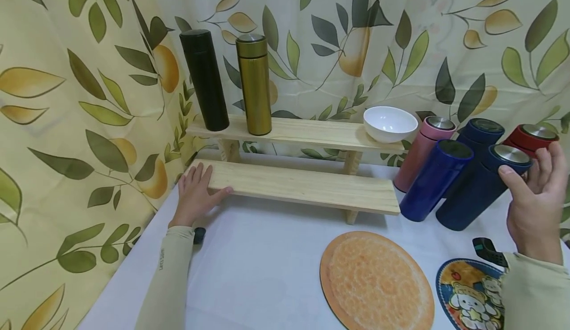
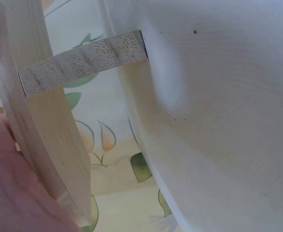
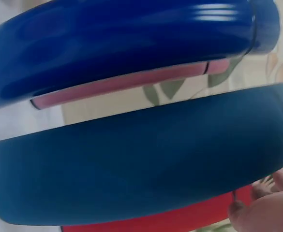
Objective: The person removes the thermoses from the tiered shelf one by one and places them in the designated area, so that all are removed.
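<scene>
White cloth [image 1: 249, 260] underlies the wooden shelf [image 1: 303, 184], a leaf-patterned curtain [image 1: 320, 97] behind.

Toward rear edge of worktop [image 1: 254, 270]: red bottle [image 1: 518, 138], body largely hidden behind front navy bottle [image 1: 478, 194]; contact of right hand [image 1: 536, 201] with either unclear. Toward front edge, itself cut off: cartoon mat [image 1: 473, 298], partly behind right sleeve [image 1: 534, 290]. Lettering [image 1: 162, 259] on left sleeve [image 1: 168, 285] illegibly small. Left wrist view: left hand [image 2: 18, 186] cropped.
</scene>
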Tool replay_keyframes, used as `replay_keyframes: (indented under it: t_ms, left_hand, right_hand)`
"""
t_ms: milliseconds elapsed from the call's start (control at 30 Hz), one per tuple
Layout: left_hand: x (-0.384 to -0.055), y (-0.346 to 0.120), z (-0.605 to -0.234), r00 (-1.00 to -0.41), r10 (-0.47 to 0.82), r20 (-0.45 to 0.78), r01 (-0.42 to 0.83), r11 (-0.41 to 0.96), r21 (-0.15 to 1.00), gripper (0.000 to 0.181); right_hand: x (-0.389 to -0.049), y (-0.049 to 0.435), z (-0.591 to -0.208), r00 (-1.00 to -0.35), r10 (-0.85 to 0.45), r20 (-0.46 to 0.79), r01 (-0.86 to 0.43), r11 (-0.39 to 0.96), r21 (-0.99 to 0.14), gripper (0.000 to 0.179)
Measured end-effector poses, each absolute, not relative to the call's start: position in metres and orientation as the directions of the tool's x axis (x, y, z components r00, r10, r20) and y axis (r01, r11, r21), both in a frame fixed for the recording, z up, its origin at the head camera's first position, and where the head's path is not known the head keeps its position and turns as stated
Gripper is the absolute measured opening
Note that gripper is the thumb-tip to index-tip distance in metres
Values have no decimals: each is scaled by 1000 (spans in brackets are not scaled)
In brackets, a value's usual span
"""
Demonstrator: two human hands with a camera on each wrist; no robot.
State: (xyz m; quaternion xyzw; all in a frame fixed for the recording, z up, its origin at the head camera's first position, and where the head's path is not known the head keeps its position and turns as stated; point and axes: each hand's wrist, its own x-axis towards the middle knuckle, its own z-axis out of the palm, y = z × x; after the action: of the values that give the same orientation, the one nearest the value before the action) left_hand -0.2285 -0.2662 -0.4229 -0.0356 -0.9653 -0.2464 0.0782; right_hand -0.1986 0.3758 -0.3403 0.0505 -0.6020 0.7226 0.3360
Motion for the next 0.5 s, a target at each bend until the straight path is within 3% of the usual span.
replay_keyframes:
  t_ms: [167, 333, 500]
  left_hand:
    - [-229, -267, -423, -985, 26, 168, 103, 879, 466, 107]
    - [-229, -267, -423, -986, 21, 168, 98, 880, 464, 107]
    - [-229, -267, -424, -987, 19, 160, 91, 883, 460, 108]
  right_hand:
    - [-193, 368, -329, -737, 450, 504, -506, 125, -853, 86]
    - [-181, 362, -318, -743, 453, 494, -309, 422, -852, 79]
    - [-175, 357, -312, -738, 423, 526, -298, 496, -816, 78]
